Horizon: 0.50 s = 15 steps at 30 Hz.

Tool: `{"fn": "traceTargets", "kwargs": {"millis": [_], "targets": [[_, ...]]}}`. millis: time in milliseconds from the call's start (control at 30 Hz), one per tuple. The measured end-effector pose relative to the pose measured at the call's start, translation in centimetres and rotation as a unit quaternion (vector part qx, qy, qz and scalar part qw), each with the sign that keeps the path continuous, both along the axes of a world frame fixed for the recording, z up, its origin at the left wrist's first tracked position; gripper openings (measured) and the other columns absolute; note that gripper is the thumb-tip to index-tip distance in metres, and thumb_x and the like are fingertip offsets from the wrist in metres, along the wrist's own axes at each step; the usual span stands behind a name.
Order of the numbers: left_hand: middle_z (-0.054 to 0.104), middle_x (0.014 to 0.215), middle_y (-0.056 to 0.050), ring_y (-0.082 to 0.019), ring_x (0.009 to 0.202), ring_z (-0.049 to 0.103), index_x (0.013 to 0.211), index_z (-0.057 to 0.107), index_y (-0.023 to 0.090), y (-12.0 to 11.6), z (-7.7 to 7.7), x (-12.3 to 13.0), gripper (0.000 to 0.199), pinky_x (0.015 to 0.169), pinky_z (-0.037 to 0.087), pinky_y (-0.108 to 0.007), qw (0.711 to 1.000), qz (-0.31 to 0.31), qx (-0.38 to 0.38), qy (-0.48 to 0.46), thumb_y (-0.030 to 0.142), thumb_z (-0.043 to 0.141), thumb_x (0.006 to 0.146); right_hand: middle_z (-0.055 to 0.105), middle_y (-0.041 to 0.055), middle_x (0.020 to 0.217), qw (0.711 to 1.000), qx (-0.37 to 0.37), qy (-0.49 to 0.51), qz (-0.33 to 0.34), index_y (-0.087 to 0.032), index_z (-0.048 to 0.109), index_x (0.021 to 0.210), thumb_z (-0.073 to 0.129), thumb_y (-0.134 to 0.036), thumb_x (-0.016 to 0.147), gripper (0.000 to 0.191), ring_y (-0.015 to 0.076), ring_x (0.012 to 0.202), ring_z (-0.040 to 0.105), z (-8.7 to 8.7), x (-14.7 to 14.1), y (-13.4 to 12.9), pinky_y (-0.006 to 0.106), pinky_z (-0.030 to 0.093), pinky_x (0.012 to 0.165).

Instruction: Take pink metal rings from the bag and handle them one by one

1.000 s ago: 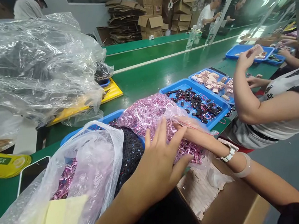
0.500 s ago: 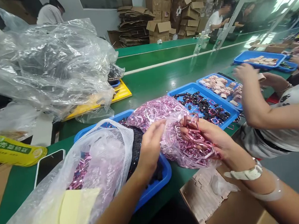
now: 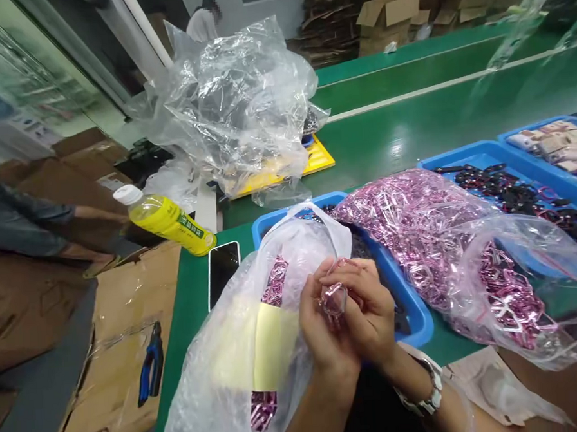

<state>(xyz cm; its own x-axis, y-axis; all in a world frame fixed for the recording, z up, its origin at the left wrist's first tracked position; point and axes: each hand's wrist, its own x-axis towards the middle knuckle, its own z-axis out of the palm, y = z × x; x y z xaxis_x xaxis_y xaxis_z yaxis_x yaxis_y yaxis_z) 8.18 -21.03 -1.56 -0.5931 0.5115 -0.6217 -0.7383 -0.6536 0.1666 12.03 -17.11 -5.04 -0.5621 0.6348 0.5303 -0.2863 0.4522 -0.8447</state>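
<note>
My left hand [image 3: 321, 327] and my right hand [image 3: 371, 308] are cupped together around a few shiny pink frames [image 3: 335, 300]; fingers of both curl round them. Just beneath and left of the hands lies a white plastic bag [image 3: 219, 368] with more pink frames inside and a pale yellow paper [image 3: 275, 345] on it. Behind my hands a blue tray [image 3: 422, 315] of black parts is partly hidden. To the right rests an open clear bag full of pink frames [image 3: 415, 235], its mouth spread toward me.
A blue tray of black parts [image 3: 524, 197] and one of beige pieces [image 3: 565, 140] stand at the right. A phone [image 3: 224, 271] and a yellow drink bottle [image 3: 167, 222] are at left. Pliers [image 3: 151, 365] lie on cardboard [image 3: 115, 322]. Crumpled clear plastic [image 3: 243, 96] covers a yellow tray [image 3: 319, 156].
My right hand has left the clear bag, carrying pink frames, and now meets my left hand over the white bag. The view has swung left, bringing the pliers and the whole bottle into sight.
</note>
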Motion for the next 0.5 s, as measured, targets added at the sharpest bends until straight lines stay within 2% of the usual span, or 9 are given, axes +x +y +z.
{"fn": "traceTargets", "kwargs": {"millis": [133, 233, 300, 367, 433, 500], "targets": [[0.061, 0.082, -0.012, -0.016, 0.070, 0.062, 0.081, 0.066, 0.006, -0.4, -0.5, -1.0, 0.040, 0.069, 0.051, -0.023, 0.997, -0.043, 0.036, -0.059, 0.022, 0.033, 0.097, 0.063, 0.0030, 0.089, 0.995, 0.085, -0.043, -0.035, -0.023, 0.069, 0.083, 0.052, -0.015, 0.071, 0.022, 0.0240, 0.093, 0.048, 0.0, -0.1, 0.0, 0.044, 0.036, 0.087], [0.062, 0.081, -0.010, -0.015, 0.071, 0.062, 0.079, 0.067, 0.007, -0.5, -0.9, -1.5, 0.041, 0.070, 0.051, -0.023, 0.994, -0.036, 0.051, -0.085, 0.023, 0.033, 0.097, 0.062, 0.0030, 0.098, 0.995, 0.081, -0.055, -0.026, -0.024, 0.066, 0.093, 0.051, -0.014, 0.068, 0.031, 0.0255, 0.101, 0.051, -0.1, 0.0, 0.1, 0.050, 0.031, 0.099], [0.063, 0.080, -0.010, -0.016, 0.071, 0.062, 0.076, 0.067, 0.007, -0.4, -1.3, -1.7, 0.043, 0.070, 0.052, -0.024, 0.994, -0.023, 0.051, -0.093, 0.021, 0.032, 0.097, 0.062, 0.0017, 0.103, 0.996, 0.043, -0.072, -0.019, -0.026, 0.065, 0.098, 0.049, -0.014, 0.072, 0.033, 0.0260, 0.110, 0.049, -0.2, 0.1, 0.3, 0.051, 0.025, 0.105], [0.064, 0.078, -0.011, -0.018, 0.072, 0.063, 0.074, 0.067, 0.007, -0.2, -1.7, -1.7, 0.044, 0.068, 0.053, -0.026, 0.994, -0.016, 0.053, -0.095, 0.019, 0.031, 0.096, 0.063, -0.0002, 0.109, 0.995, -0.029, -0.096, -0.021, -0.029, 0.066, 0.099, 0.045, -0.016, 0.080, 0.031, 0.0245, 0.117, 0.046, -0.4, 0.1, 0.6, 0.049, 0.021, 0.109], [0.064, 0.078, -0.012, -0.021, 0.072, 0.063, 0.073, 0.067, 0.007, -0.1, -1.9, -1.8, 0.041, 0.065, 0.054, -0.030, 0.994, -0.020, 0.052, -0.096, 0.020, 0.034, 0.094, 0.063, -0.0007, 0.112, 0.986, -0.127, -0.109, -0.015, -0.031, 0.065, 0.104, 0.042, -0.019, 0.089, 0.030, 0.0222, 0.114, 0.051, -0.3, 0.1, 0.9, 0.047, 0.027, 0.107], [0.064, 0.076, -0.011, -0.023, 0.070, 0.063, 0.072, 0.066, 0.008, -0.3, -1.9, -1.8, 0.037, 0.063, 0.055, -0.032, 0.993, -0.030, 0.049, -0.100, 0.022, 0.040, 0.093, 0.063, 0.0005, 0.112, 0.976, -0.181, -0.118, 0.004, -0.030, 0.062, 0.108, 0.043, -0.023, 0.093, 0.025, 0.0207, 0.110, 0.056, -0.1, 0.3, 1.4, 0.044, 0.035, 0.103]]}}
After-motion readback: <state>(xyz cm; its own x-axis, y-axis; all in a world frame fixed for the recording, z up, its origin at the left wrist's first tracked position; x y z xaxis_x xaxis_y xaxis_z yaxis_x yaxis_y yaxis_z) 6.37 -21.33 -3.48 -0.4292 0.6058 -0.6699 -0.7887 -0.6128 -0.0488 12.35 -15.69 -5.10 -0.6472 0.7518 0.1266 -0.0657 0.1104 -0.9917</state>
